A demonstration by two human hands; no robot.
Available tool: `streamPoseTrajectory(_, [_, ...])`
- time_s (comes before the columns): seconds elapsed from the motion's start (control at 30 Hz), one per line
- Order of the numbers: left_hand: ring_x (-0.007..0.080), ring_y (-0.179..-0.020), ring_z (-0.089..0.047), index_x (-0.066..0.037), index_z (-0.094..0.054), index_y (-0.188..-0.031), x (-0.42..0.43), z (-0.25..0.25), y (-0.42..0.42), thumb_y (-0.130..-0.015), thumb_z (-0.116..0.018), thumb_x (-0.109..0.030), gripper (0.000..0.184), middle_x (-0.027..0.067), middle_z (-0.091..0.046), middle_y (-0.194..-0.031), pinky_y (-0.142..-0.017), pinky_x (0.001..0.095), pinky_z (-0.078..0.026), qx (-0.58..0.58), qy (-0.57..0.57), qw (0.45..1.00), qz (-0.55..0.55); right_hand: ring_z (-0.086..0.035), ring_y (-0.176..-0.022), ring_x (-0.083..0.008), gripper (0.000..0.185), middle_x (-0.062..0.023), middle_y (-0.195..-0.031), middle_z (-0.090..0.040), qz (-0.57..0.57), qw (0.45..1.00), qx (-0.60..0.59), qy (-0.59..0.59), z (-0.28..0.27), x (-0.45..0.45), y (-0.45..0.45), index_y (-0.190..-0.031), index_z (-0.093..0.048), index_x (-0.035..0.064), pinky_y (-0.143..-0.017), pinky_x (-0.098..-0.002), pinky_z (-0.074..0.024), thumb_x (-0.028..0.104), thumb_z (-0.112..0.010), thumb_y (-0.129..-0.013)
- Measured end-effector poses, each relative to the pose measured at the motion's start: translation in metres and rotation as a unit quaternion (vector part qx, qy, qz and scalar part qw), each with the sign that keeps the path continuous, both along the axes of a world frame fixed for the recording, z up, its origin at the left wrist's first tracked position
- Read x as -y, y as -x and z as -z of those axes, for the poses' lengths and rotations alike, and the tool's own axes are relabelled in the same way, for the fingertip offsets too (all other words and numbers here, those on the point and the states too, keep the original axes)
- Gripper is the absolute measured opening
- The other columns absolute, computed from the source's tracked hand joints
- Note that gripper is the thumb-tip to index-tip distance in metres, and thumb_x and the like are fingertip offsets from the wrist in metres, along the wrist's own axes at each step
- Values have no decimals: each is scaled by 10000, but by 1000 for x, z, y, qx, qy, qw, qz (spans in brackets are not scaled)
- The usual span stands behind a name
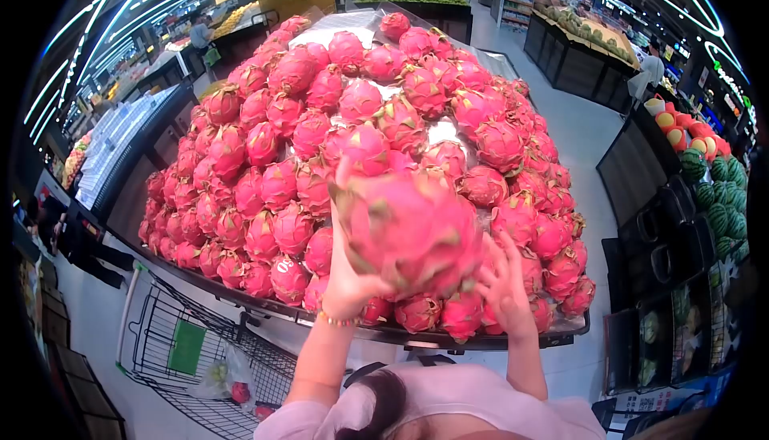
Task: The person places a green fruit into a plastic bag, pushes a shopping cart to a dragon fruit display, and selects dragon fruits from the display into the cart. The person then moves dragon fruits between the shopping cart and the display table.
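Observation:
A large pink dragon fruit [408,236] with green-tipped scales is raised close to the camera, blurred, above a heap of the same fruit. My left hand [352,276], with a beaded bracelet at the wrist, is closed round its left side; the fruit covers some of the fingers. At its lower right is my right hand [506,288], fingers spread apart. Whether those fingertips touch the fruit I cannot tell. Behind both hands, the piled dragon fruits [312,132] fill a dark-edged display stand [264,308].
A wire shopping cart [216,360] with bagged produce stands at lower left. Watermelons [717,208] are stacked at the right beside dark shelving [665,280]. Other people are in the aisles, including one in dark trousers [92,248] at left. Grey floor [553,112] runs along the stand's right side.

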State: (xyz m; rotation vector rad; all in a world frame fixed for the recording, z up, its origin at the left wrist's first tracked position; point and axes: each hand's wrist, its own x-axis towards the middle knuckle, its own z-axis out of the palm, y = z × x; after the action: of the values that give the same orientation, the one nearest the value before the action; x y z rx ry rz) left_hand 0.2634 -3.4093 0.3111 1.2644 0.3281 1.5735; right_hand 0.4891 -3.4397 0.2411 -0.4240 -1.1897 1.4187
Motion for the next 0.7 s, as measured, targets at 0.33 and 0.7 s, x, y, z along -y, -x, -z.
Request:
streamPoseTrajectory(0.33, [269,-1379,-114,-68,13,-1442,94,64,95,-569,-839,-360,1254,165,-99,-1488,-1107,397,-124,-410,61,906,-81,-339,-1287,-289,987,-128,-1423,-287,-232,934,-124,240,70,53,127,-1414,-176,82,-1044,-451,-313,535,-695,-708])
streamPoseTrajectory(0.7, [263,-1298,-301,-118,-69,-1447,217,171,183,-700,-744,-440,1057,92,-206,-1452,-1004,434,-332,183,315,931,19,-326,-1273,-345,978,-202,-1379,-288,-15,972,181,-148,98,99,261,-1349,-251,96,-1028,-426,-317,148,-838,-568])
